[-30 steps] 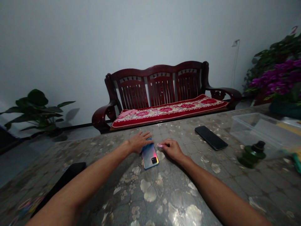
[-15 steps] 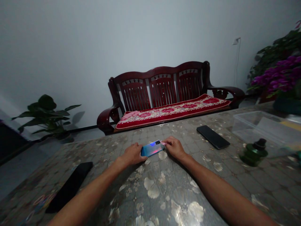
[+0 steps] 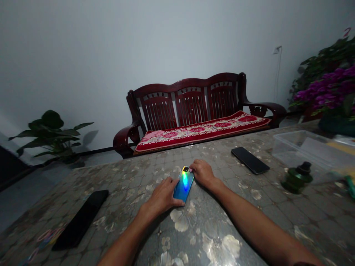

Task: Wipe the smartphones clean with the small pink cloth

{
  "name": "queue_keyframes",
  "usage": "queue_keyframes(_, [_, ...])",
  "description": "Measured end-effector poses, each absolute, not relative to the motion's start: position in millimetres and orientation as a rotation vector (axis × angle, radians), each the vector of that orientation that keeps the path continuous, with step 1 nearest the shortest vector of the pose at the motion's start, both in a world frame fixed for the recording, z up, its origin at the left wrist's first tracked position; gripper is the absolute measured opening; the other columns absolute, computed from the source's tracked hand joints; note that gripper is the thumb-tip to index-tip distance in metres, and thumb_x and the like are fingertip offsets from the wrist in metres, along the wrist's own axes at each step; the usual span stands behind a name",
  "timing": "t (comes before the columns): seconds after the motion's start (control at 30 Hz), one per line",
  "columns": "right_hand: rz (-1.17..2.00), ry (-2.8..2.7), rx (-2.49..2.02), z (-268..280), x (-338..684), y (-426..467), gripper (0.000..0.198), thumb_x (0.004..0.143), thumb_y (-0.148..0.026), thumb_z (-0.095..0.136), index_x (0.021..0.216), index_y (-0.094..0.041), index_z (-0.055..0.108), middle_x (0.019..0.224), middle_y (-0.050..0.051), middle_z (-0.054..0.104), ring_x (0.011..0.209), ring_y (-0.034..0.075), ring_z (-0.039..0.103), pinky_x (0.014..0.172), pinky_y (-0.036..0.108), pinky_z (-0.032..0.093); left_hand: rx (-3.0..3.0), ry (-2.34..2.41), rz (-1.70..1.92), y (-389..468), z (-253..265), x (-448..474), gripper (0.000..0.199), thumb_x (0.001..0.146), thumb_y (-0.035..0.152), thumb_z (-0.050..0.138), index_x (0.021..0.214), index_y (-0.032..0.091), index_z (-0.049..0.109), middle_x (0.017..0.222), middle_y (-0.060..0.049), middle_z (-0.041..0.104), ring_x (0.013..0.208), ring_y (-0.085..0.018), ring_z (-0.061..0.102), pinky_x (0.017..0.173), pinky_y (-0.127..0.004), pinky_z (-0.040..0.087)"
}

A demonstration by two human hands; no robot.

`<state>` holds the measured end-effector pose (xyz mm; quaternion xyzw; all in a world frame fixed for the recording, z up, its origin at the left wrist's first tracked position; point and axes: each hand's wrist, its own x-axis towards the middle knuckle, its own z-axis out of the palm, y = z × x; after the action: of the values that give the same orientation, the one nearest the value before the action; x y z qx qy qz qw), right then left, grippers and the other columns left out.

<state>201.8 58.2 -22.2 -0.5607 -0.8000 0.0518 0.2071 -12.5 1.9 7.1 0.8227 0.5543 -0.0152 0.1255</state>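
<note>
At the centre of the frame, my left hand (image 3: 163,194) is holding a slim, glossy blue phone with a rainbow sheen (image 3: 183,189), its thumb lying across the near end and its fingers along the left edge. My right hand (image 3: 202,171) is pinching what looks like a small pink scrap (image 3: 190,170), mostly hidden by the fingertips, at the phone's upper right corner, beside the camera block. Whether the phone is resting fully on the grey, flower-patterned table (image 3: 155,244), I cannot tell.

Since I am gripping only the near end, a hard push at that far corner could be pivoting the phone out of my left hand, and its slick casing would be helping it slide. The scrap, being so small, could be slipping or bunching. The squat green glass bottle (image 3: 296,181) is standing well apart at right, risky only if my arm is swinging wide.
</note>
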Motion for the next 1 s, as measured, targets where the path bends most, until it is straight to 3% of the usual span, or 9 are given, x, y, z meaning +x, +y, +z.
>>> queue_keyframes(0.1, [0.105, -2.309, -1.577, -14.5, 196.9, 55.0, 0.026, 0.098, -0.018, 0.051, 0.101, -0.02, 0.077, 0.106, 0.011, 0.069, 0.103, 0.023, 0.058, 0.084, 0.03, 0.04, 2.489, 1.369, 0.049, 12.0, -1.5, -17.9, 0.094, 0.07, 0.049, 0.085, 0.152, 0.024, 0.044, 0.163, -0.015, 0.031, 0.152, -0.038, 0.023, 0.121, -0.05, 0.024])
queue_keyframes(0.17, [0.101, -2.375, -1.532, -11.4, 193.9, 53.1, 0.025, 0.098, -0.019, 0.052, 0.1, -0.019, 0.077, 0.105, 0.011, 0.07, 0.103, 0.023, 0.059, 0.083, 0.03, 0.039, 2.503, 1.202, 0.065, 18.3, -7.4, -19.2, 0.098, 0.071, 0.049, 0.086, 0.154, 0.023, 0.04, 0.166, -0.015, 0.022, 0.155, -0.036, 0.013, 0.124, -0.052, 0.018])
queue_keyframes(0.33, [0.143, -2.481, -1.359, -14.2, 191.1, 55.5, 0.021, 0.096, -0.023, 0.056, 0.099, -0.02, 0.077, 0.099, 0.009, 0.071, 0.098, 0.022, 0.06, 0.081, 0.028, 0.039, 2.458, 1.103, 0.127, 19.8, -18.5, -16.8, 0.089, 0.076, 0.042, 0.084, 0.152, 0.021, 0.043, 0.163, -0.016, 0.031, 0.151, -0.032, 0.028, 0.124, -0.048, 0.023])
queue_keyframes(0.57, [0.143, -2.372, -1.472, -17.1, 189.6, 60.3, 0.024, 0.095, -0.018, 0.055, 0.101, -0.021, 0.078, 0.102, 0.01, 0.07, 0.102, 0.022, 0.06, 0.083, 0.028, 0.04, 2.468, 1.225, 0.132, 2.2, -8.4, -7.2, 0.076, 0.078, 0.036, 0.084, 0.145, 0.018, 0.053, 0.158, -0.017, 0.041, 0.146, -0.033, 0.038, 0.123, -0.045, 0.029])
queue_keyframes(0.83, [0.297, -2.482, -1.311, -10.4, 187.5, 53.4, 0.022, 0.09, -0.017, 0.06, 0.099, -0.022, 0.078, 0.099, 0.007, 0.072, 0.098, 0.021, 0.063, 0.079, 0.026, 0.041, 2.536, 1.197, 0.123, -5.3, 1.5, -2.9, 0.062, 0.084, 0.035, 0.079, 0.14, 0.022, 0.056, 0.153, -0.013, 0.048, 0.141, -0.03, 0.047, 0.117, -0.04, 0.037])
queue_keyframes(1.0, [0.2, -2.405, -1.437, -13.0, 190.0, 58.7, 0.024, 0.09, -0.014, 0.057, 0.099, -0.021, 0.078, 0.101, 0.01, 0.071, 0.1, 0.023, 0.062, 0.081, 0.028, 0.042, 2.551, 1.255, 0.141, -12.0, 1.5, 5.4, 0.052, 0.085, 0.038, 0.078, 0.131, 0.022, 0.06, 0.146, -0.012, 0.055, 0.135, -0.031, 0.052, 0.114, -0.04, 0.04])
